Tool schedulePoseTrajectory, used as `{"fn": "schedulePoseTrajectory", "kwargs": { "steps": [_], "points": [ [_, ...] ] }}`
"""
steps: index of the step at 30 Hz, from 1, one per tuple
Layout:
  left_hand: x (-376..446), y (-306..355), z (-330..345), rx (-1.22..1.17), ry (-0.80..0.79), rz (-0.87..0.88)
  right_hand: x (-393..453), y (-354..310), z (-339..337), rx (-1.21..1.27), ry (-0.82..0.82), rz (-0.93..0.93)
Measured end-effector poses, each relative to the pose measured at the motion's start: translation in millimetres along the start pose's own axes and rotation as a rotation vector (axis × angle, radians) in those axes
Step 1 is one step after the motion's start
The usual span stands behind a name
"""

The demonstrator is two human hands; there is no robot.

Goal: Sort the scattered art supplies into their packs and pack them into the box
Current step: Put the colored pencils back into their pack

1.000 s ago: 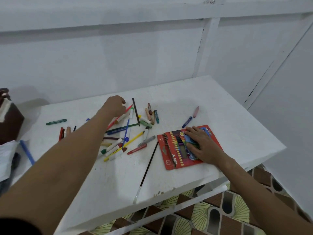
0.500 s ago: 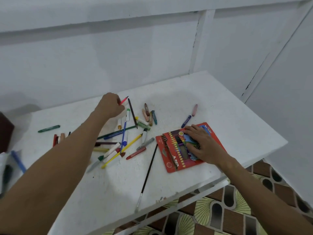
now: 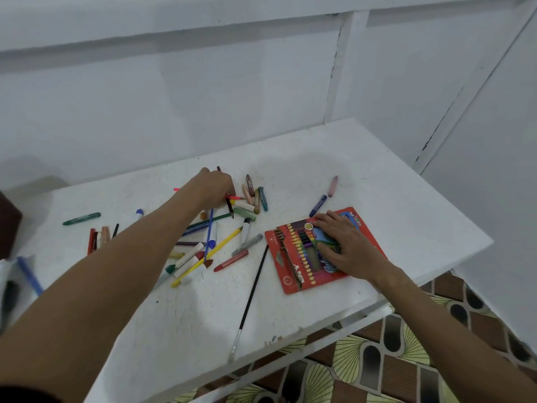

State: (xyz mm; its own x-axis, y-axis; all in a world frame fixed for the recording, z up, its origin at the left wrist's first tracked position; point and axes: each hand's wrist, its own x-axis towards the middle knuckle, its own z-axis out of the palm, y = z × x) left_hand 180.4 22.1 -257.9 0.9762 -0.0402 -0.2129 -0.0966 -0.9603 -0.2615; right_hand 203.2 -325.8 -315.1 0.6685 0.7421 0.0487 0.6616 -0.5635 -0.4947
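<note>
left hand [image 3: 213, 187] curled among scattered crayons [image 3: 250, 196], right hand [image 3: 345, 245] flat on red pack [image 3: 293, 257]

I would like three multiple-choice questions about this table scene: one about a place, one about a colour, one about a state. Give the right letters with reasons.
1. Where does the long black paintbrush lie?
A. left of the red cardboard crayon pack
B. on top of the pack
C. on the floor

2. What colour is the crayon lying alone at the far left of the white table?
A. yellow
B. green
C. pink

3. What does the right hand do?
A. lifts the pack
B. rests flat on the pack
C. holds the paintbrush

Answers: 1 A, it lies on the table beside the pack's left edge. 2 B, the green crayon lies apart. 3 B, its fingers are spread over the pack.
</note>
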Motion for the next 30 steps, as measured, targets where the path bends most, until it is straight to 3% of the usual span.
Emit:
{"fn": "schedulePoseTrajectory", "kwargs": {
  "steps": [7, 13, 15, 19, 23, 27, 30],
  "points": [
    [-17, 6, -3, 0.181, 0.02, 0.044, 0, 0, 0, -0.002, -0.001, -0.006],
    [-56, 0, -24, 0.003, 0.332, -0.011, 1, 2, 2, 0.007, 0.012, -0.01],
    [-78, 11, -48, -0.246, 0.48, -0.084, 1, 2, 1, 0.001, 0.01, -0.013],
    [-128, 56, -92, -0.799, 0.661, -0.408, 0, 0, -1, 0.005, 0.005, -0.015],
    [-144, 98, -72, -1.544, 0.54, -0.611, -1, -2, -2, 0.014, 0.006, -0.007],
    [-145, 123, -30, -1.942, 0.457, -0.807, -1, -1, -2, 0.018, -0.011, 0.007],
    [-146, 135, -12, -2.143, 0.456, -0.846, 0, -2, -2, 0.045, -0.007, 0.004]
  ]
}}
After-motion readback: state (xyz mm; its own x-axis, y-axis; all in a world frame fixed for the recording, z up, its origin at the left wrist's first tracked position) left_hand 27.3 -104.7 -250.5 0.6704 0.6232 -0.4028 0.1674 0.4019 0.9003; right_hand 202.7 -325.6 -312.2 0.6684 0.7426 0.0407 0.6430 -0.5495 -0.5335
